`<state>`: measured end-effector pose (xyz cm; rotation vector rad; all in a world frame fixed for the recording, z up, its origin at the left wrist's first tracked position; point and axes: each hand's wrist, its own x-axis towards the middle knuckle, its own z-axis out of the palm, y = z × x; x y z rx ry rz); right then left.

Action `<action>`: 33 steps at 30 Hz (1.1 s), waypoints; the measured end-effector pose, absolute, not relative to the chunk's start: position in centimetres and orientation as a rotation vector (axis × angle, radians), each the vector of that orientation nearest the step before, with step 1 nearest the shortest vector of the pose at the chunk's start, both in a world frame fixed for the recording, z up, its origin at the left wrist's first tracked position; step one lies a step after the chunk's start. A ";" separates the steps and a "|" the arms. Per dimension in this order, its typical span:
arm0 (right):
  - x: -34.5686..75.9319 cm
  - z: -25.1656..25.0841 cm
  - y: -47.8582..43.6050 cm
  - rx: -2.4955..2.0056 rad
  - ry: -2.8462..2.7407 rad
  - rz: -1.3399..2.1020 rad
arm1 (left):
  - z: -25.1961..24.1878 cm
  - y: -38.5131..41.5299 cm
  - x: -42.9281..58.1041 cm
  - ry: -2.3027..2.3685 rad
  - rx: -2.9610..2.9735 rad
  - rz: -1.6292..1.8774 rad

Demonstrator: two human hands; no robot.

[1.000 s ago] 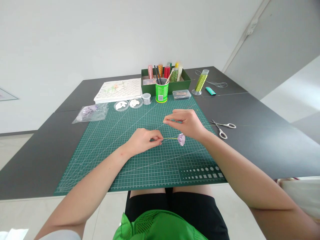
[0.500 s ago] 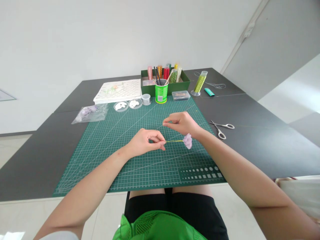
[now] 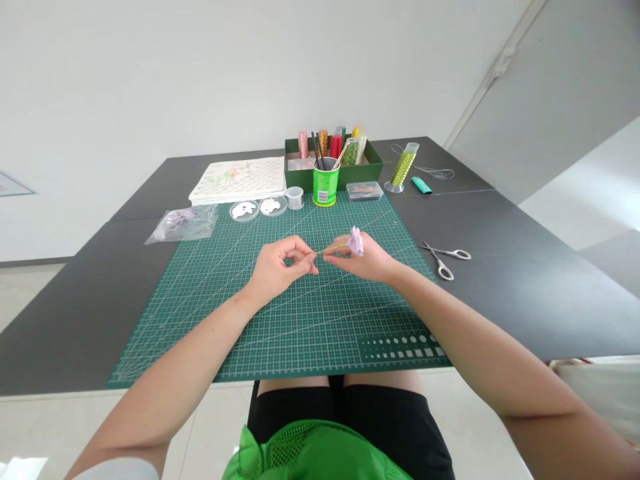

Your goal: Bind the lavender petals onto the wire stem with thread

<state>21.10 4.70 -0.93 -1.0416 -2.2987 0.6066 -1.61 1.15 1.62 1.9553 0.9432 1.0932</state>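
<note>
An artificial flower (image 3: pixel 356 242) with a lilac head and a thin yellow-green stem is held low above the green cutting mat (image 3: pixel 300 320). My left hand (image 3: pixel 287 262) pinches the stem's end between thumb and fingers. The lilac head points right, in front of the back of my right hand (image 3: pixel 363 257). That hand is closed in a pinch, its fingertips right by the stem. Whether they grip the stem or some fine thread, I cannot make out.
Scissors (image 3: pixel 445 257) lie right of the mat. Behind stand a green cup (image 3: pixel 325 185) of tools, a box (image 3: pixel 305 179) of thread spools, a lime spool (image 3: pixel 405 165) and dishes (image 3: pixel 244 211) of white pieces. A plastic bag (image 3: pixel 183 223) and white stacked sheets (image 3: pixel 235 180) are at left.
My left hand has lifted the flower forward and tilted its head upward. The right hand has come slightly down, so its fingertips are now at the stem.
</note>
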 end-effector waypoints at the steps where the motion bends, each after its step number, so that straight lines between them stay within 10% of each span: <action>1: 21.0 -0.9 4.6 -1.063 -2.307 0.592 | 1.5 1.3 -1.7 0.962 1.939 1.133; 33: 20.8 3.0 1.4 -0.820 -2.185 0.195 | 0.3 2.3 -2.4 1.319 2.572 0.822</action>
